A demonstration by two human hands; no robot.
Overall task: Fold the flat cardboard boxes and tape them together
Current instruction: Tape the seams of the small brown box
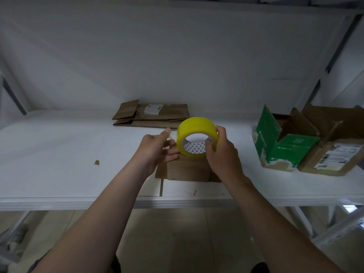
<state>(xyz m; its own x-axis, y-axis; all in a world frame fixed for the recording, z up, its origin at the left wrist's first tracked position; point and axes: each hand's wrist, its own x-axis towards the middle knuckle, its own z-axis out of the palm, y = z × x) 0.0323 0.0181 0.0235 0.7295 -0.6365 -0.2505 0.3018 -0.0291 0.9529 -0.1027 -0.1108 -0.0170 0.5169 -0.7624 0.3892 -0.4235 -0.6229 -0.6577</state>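
Tape (197, 128): upright, just above box (188, 170).
Box: on desk (59, 154).
Right hand (220, 152): gripped tape, over box's right.
Left hand (157, 147): over box's left, fingers loose; grip unclear.
Flat boxes (151, 115): behind box.

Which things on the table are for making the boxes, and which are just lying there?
For the job: yellow tape roll, small brown box under it, flat cardboard stack at the back.
Just lying there: cardboard scrap, green box, labelled brown box (both open, untouched).
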